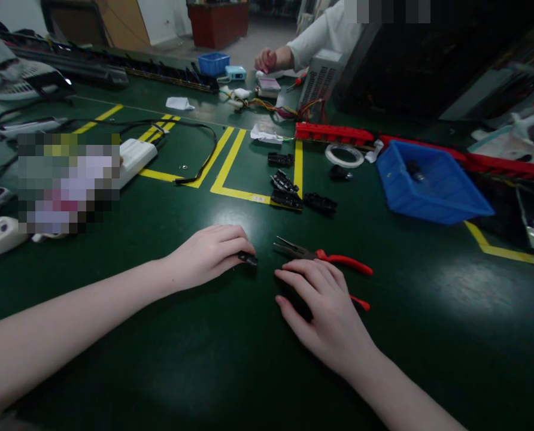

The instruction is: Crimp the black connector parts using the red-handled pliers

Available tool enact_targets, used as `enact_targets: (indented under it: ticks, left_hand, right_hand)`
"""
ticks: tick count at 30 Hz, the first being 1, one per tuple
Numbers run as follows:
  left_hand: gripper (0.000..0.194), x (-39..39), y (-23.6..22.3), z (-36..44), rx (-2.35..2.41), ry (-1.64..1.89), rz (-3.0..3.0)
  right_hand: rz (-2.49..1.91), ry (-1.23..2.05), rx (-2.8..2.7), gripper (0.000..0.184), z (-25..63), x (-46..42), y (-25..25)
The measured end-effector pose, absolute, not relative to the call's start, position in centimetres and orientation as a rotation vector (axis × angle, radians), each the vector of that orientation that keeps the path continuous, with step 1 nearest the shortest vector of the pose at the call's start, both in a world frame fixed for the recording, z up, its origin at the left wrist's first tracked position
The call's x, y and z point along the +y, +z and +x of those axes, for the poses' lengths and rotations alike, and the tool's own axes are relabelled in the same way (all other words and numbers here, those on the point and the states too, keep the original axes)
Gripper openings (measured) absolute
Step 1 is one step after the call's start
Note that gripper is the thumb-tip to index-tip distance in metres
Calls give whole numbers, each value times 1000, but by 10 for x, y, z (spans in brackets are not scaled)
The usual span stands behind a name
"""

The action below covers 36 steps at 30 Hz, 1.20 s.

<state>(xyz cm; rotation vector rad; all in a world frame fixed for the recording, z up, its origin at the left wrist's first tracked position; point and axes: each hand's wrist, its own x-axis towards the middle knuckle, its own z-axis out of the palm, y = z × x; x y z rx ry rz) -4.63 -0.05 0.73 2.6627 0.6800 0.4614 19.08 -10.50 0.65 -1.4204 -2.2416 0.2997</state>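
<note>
Seeing a white rounded item [1, 234] on the green worktop [172, 359], far left of the pliers [311, 254], with a pixelated item beside it. Next, have a white box [134, 160], up and left of the pliers, then a black cable [214, 140] looping across yellow tape lines [227, 164]. Got left hand [213, 251] just left of the pliers, pinching a small black piece [248, 258] between fingertips, right at the worktop surface. Can see a small blue bin [214, 63] well beyond the pliers, further out than the cable. Can also see a person's hand [267, 60] and white sleeve [318, 37] beyond the pliers, at the far side. Count four black molded parts [286, 199] loosely grouped beyond the pliers, near and partly over yellow tape. Find the pliers lying flat, slim jaws pointing left and slightly apart, one red handle exposed, other partly covered. Got right hand [325, 299] palm down over the near side of the pliers, fingers spread and bent; can't tell if gripping anything underneath. Past the pliers, to the right, note a tape roll [344, 155] and a small black item [340, 173]. Further right of the pliers, have a large blue bin [433, 188] holding small dark pieces, red strip [334, 133] running behind.
</note>
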Motion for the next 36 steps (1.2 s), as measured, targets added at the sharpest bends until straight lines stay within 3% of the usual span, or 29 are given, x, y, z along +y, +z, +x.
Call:
enact_targets:
  ticks: [7,16,27,36]
  left_hand:
    - [17,0,3,-46,713,541,2579]
    - [26,14,0,-45,859,880,1795]
    - [25,28,-9,-45,986,1054,1734]
    - [22,28,-10,-43,1049,997,1880]
  right_hand:
    - [-1349,231,-2342,25,187,-107,5]
    - [-1346,143,-2461,30,163,-80,9]
    - [-1130,128,-2593,26,144,-44,8]
    - [-909,-396,-2845,24,144,-48,20]
